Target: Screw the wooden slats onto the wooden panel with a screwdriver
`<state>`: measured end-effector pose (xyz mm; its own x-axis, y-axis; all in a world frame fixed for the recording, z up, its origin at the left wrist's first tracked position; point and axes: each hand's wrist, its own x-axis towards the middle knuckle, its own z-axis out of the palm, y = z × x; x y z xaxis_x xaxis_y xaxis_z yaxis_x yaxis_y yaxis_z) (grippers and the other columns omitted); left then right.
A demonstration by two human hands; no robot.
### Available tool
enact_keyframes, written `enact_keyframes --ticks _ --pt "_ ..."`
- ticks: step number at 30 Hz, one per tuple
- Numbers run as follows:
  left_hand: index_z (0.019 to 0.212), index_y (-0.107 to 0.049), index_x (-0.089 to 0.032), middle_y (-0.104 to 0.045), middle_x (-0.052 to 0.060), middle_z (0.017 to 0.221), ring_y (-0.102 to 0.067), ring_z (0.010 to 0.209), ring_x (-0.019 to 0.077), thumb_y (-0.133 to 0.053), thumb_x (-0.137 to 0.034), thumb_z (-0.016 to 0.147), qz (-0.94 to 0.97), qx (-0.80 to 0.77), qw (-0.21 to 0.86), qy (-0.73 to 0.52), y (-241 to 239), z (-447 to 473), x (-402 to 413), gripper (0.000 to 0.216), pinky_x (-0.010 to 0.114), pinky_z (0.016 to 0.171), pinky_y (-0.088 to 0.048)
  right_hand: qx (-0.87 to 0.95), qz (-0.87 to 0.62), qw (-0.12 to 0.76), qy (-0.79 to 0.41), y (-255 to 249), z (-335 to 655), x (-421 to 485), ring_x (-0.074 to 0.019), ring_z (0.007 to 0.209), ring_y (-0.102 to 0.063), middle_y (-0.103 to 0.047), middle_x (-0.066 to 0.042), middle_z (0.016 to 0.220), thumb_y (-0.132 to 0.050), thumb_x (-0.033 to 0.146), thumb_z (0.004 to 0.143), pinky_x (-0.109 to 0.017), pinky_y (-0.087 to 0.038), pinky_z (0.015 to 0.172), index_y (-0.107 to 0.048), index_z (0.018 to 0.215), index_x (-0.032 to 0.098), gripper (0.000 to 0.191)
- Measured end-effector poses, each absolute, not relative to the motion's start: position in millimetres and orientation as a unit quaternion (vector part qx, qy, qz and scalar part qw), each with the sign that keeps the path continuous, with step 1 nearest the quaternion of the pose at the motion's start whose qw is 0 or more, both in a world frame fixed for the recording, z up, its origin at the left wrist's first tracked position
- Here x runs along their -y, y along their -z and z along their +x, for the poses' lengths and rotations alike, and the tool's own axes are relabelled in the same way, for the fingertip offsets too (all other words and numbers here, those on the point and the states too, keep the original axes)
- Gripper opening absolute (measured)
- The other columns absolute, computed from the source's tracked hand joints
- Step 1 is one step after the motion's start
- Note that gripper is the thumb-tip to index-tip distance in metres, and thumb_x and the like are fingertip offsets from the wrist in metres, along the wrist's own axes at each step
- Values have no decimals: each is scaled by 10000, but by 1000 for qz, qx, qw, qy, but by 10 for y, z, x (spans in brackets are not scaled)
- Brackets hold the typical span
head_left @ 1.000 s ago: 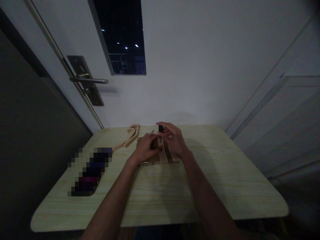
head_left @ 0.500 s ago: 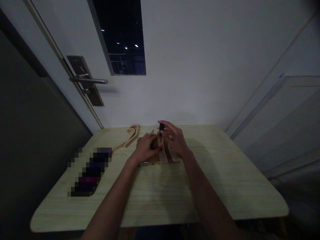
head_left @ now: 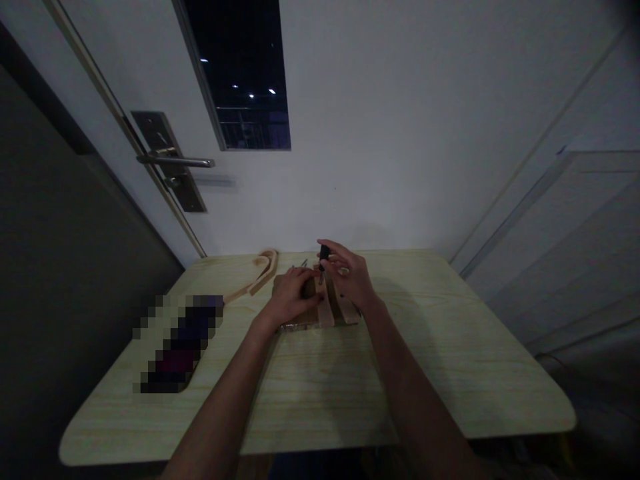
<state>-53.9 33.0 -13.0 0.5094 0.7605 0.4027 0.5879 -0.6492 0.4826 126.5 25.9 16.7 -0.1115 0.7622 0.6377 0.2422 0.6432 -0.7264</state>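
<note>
My right hand point(head_left: 350, 273) is closed round the black handle of a small upright hand tool point(head_left: 325, 253), whose exact kind I cannot make out. Its metal lower end meets a tan, leather-like strap point(head_left: 326, 312) lying lengthwise on a brown board point(head_left: 300, 321). My left hand point(head_left: 293, 293) rests on the board with thumb and forefinger spread, their tips touching the strap on either side of the tool's tip. A second tan strip point(head_left: 349, 310) lies to the right, partly under my right hand.
A curled tan strap point(head_left: 270, 267) lies at the back left of the pale wooden table point(head_left: 320, 400). Small metal pieces point(head_left: 304, 263) sit behind the board. At the left is a dark, pixelated flat object point(head_left: 183, 353). A white door with a handle point(head_left: 185, 162) stands behind the table.
Both hands stay nearly in place. The tool tilts very slightly and my right hand shifts a little; the view moves slightly.
</note>
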Motion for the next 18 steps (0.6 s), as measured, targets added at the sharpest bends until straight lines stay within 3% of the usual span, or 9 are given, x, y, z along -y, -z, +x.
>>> enact_keyframes --ticks 4,8,14,18 --pt "1146 -602 -185 -618 99 1125 -546 1045 282 -682 -361 754 860 -396 135 -290 132 -536 -338 437 441 916 -441 719 -346 554 -240 -180 1245 -254 -144 824 -677 -694 -24 1133 -632 328 839 -310 -610 721 -640 1167 302 329" --pt "1153 -601 -175 -617 102 1117 -547 1036 285 -677 -372 761 860 -395 133 -295 148 -540 -347 446 438 899 -443 709 -368 563 -212 -171 1231 -262 -134 743 -640 -695 -12 974 -697 353 800 -275 -588 660 -645 1150 309 356" --pt "1180 -593 -188 -614 100 1159 -547 1051 282 -673 -366 767 864 -393 128 -286 152 -540 -357 457 442 925 -430 750 -363 534 -142 -170 1257 -265 -131 736 -573 -594 -22 916 -602 403 874 -265 -557 643 -645 1153 321 293" --pt "1167 -602 -160 -617 114 1151 -547 1051 285 -667 -373 775 864 -391 128 -290 142 -539 -350 452 440 923 -433 766 -327 525 -175 -212 1273 -230 -170 949 -597 -603 -65 1113 -508 394 926 -287 -563 706 -581 1231 302 327"
